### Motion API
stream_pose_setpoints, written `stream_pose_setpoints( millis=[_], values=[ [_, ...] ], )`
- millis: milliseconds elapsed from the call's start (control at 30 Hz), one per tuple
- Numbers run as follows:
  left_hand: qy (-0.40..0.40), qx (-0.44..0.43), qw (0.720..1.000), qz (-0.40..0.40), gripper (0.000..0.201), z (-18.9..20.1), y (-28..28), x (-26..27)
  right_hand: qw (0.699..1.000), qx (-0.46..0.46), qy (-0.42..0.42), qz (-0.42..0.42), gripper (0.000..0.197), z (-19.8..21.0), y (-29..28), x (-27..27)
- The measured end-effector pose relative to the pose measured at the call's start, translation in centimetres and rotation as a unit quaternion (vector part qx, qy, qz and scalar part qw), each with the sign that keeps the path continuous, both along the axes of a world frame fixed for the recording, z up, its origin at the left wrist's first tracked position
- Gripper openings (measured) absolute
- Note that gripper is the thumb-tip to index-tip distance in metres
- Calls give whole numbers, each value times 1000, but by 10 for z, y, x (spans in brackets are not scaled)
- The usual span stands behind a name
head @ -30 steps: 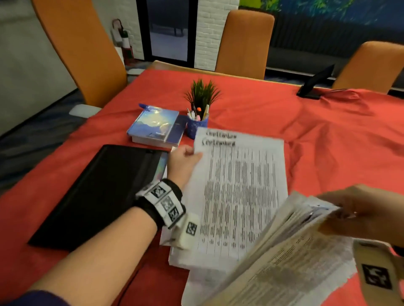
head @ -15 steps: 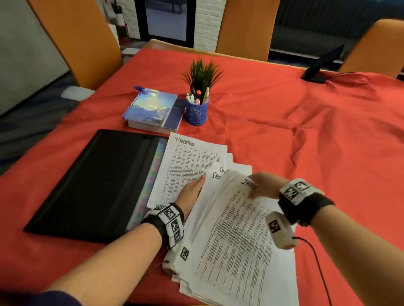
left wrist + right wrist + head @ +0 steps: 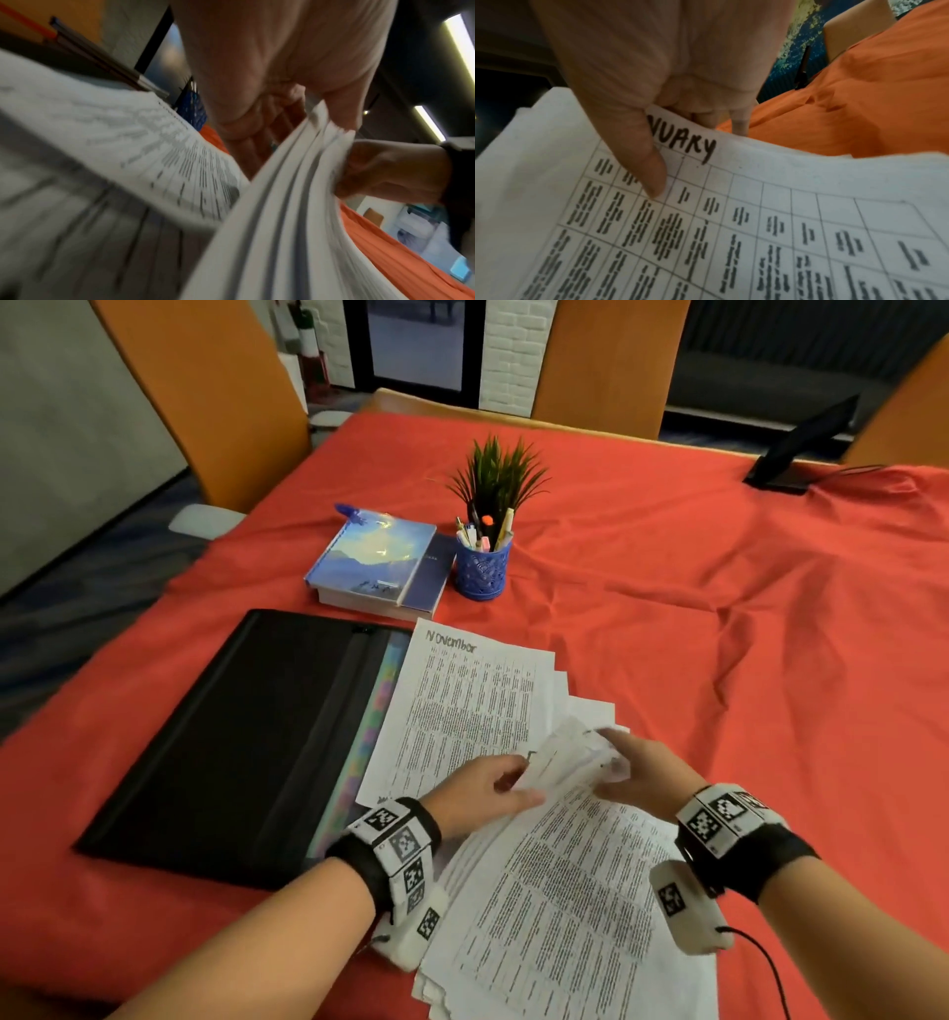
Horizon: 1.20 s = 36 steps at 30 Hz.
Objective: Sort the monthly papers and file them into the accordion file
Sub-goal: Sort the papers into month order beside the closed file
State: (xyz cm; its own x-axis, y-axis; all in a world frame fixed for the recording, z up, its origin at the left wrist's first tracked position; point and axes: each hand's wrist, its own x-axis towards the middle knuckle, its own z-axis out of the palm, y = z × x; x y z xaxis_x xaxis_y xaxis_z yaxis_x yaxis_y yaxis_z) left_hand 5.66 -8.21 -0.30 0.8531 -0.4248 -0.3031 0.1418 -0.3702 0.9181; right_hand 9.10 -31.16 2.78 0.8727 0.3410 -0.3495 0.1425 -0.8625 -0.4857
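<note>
A black accordion file lies flat at the left, its coloured tabs facing the papers. Beside it is a fanned pile topped by a sheet headed "November". The main stack of printed papers lies in front of me. My left hand grips the raised far edge of several stack sheets, thumb on top. My right hand pinches the top sheet headed "…NUARY", thumb above and fingers beneath. The top edge curls up between both hands.
A blue book and a blue pen cup with a small plant stand behind the file. A black stand sits at the far right edge. Orange chairs ring the red-clothed table.
A second ago my left hand held a sheet up and my right held the stack raised. That sheet now lies by the November pile, the stack is down, and both hands lift its top edge.
</note>
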Motion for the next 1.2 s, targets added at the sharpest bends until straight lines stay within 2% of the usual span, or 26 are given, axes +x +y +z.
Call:
stream_pose_setpoints(
  millis=[33,67,100,167,200,267,333,400,533,700,800,867,967,1033,1100,1133,1200],
  values=[
    [-8,-4,1000,23,32,5,6,5,999,6,-28,20,30,0,-4,-2],
    [-20,7,997,79,37,9,13,12,997,25,-55,42,19,1,-9,-5],
    [-48,36,985,164,41,11,21,21,993,47,-88,65,20,0,-14,-9],
    [-113,185,930,296,39,8,41,41,981,72,-144,110,23,2,-22,-17],
    [-104,268,905,312,43,6,50,48,974,79,-164,134,18,4,-25,-20],
    [-32,370,885,280,59,-1,59,60,965,76,-194,161,7,11,-26,-26],
    [8,385,887,256,70,-10,59,65,960,80,-218,157,9,15,-26,-30],
    [6,377,889,261,72,-18,57,65,961,94,-214,148,6,18,-27,-32],
    [-18,448,859,247,71,-24,51,60,973,117,-167,106,25,22,-28,-38],
    [-48,489,854,172,96,-25,44,50,982,100,-142,71,44,22,-31,-35],
    [-70,505,854,108,111,-24,38,37,987,76,-127,66,38,24,-30,-30],
    [-86,511,853,66,105,-25,32,27,990,53,-112,60,19,25,-29,-25],
    [-126,503,855,5,81,-24,23,14,993,15,-96,67,8,24,-24,-20],
    [-140,469,872,-17,59,-23,20,10,992,-2,-99,74,8,22,-21,-17],
    [-135,411,901,-20,42,-22,20,11,992,-16,-97,73,11,20,-17,-15],
    [-128,387,913,-18,39,-22,20,13,993,-22,-92,73,12,19,-16,-14],
    [-121,388,913,-21,49,-24,20,18,993,-27,-86,75,11,17,-13,-14]
  ],
)
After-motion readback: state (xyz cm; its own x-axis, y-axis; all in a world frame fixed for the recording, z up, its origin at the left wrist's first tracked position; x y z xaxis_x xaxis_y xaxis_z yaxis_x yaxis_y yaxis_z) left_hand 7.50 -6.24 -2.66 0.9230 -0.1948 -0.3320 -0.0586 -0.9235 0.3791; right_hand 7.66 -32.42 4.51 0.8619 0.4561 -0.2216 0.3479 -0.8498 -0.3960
